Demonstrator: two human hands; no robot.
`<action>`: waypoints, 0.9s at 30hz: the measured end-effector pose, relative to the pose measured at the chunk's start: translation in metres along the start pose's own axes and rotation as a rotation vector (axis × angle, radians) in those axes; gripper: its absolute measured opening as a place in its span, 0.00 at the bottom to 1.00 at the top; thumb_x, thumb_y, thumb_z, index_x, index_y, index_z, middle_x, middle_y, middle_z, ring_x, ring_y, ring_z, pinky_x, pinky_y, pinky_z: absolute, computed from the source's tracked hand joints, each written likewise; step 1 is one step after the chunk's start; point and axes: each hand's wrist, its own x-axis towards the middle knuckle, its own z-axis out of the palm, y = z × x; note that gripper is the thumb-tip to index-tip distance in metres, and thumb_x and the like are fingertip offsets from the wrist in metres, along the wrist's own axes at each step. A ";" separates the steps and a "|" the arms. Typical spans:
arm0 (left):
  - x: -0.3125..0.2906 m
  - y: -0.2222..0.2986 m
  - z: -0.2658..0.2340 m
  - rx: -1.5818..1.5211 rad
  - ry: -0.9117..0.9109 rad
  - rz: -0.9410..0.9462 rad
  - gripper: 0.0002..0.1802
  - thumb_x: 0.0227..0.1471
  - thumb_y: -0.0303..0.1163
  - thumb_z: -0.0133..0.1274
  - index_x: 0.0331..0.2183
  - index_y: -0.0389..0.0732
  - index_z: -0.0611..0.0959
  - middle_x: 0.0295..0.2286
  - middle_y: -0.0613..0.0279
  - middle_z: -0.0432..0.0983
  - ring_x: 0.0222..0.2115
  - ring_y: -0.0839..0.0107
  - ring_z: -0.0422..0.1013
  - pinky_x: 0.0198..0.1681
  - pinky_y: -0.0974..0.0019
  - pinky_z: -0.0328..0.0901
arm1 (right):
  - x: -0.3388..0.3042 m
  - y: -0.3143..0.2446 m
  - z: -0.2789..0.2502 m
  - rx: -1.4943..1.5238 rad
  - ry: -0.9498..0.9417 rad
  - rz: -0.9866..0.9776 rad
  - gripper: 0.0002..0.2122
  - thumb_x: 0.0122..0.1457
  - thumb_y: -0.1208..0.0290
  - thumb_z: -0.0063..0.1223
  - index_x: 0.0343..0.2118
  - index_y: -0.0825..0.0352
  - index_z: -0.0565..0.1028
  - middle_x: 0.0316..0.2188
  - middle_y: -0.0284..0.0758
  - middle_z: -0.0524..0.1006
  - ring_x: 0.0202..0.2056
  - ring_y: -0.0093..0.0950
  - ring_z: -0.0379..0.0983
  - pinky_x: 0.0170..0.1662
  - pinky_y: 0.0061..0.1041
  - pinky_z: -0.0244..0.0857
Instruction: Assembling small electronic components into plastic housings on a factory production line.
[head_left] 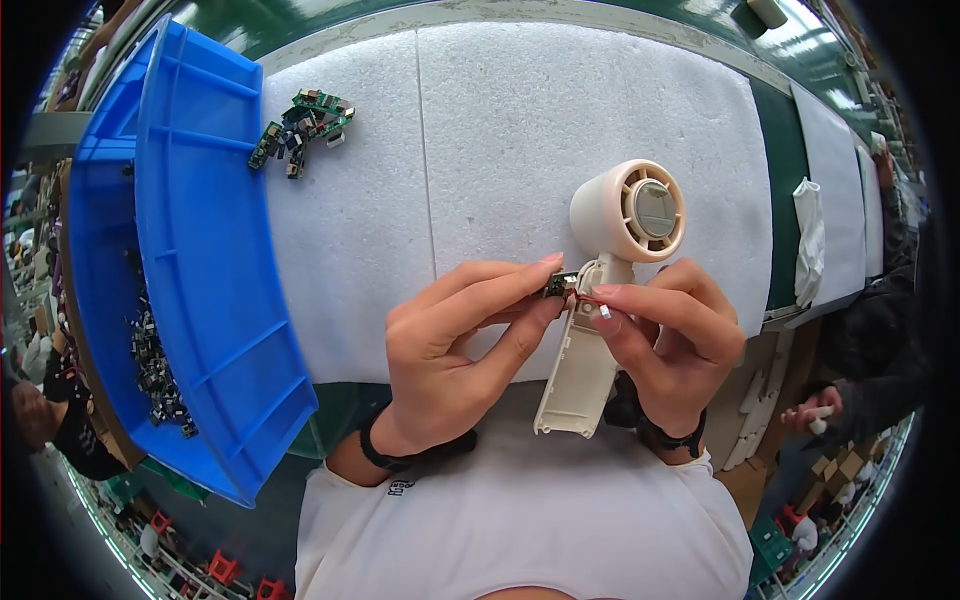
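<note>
A cream handheld fan [628,212] lies at the near edge of the white foam mat, its round head away from me. Its open handle shell [578,375] points toward my body and sticks out past the mat's edge. My left hand [460,345] pinches a small green circuit board [560,284] between thumb and fingertips, just beside the top of the handle. Between the thumb and fingers of my right hand [675,335] are thin red and dark wires ending in a small white connector [604,312]. The wires run toward the board; where they join is hidden.
A blue plastic bin [215,290] holding many small circuit boards [155,370] stands at the left. Several loose boards [305,128] are piled on the foam mat [520,130] at the far left. A white cloth [808,240] lies on the right. Another person's hand [815,412] shows at the right.
</note>
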 end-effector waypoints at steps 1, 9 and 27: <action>0.001 0.000 -0.001 -0.015 -0.009 -0.010 0.20 0.51 0.10 0.57 0.48 0.29 0.82 0.43 0.48 0.78 0.43 0.68 0.77 0.45 0.70 0.74 | 0.002 -0.003 0.000 -0.017 -0.010 -0.020 0.14 0.46 0.80 0.71 0.38 0.61 0.86 0.23 0.26 0.75 0.19 0.13 0.65 0.19 0.15 0.56; 0.004 -0.001 0.001 -0.079 0.007 -0.024 0.21 0.51 0.12 0.58 0.48 0.33 0.83 0.41 0.52 0.79 0.40 0.69 0.79 0.45 0.69 0.76 | 0.011 -0.009 0.001 -0.120 -0.093 -0.131 0.15 0.45 0.81 0.71 0.38 0.60 0.86 0.21 0.27 0.74 0.19 0.15 0.67 0.19 0.16 0.58; 0.001 -0.003 0.000 0.181 -0.033 0.126 0.19 0.49 0.09 0.57 0.45 0.32 0.84 0.42 0.48 0.80 0.42 0.65 0.78 0.44 0.69 0.73 | 0.008 -0.006 0.006 -0.359 -0.039 -0.124 0.07 0.44 0.82 0.62 0.28 0.67 0.79 0.24 0.28 0.75 0.17 0.14 0.58 0.19 0.17 0.50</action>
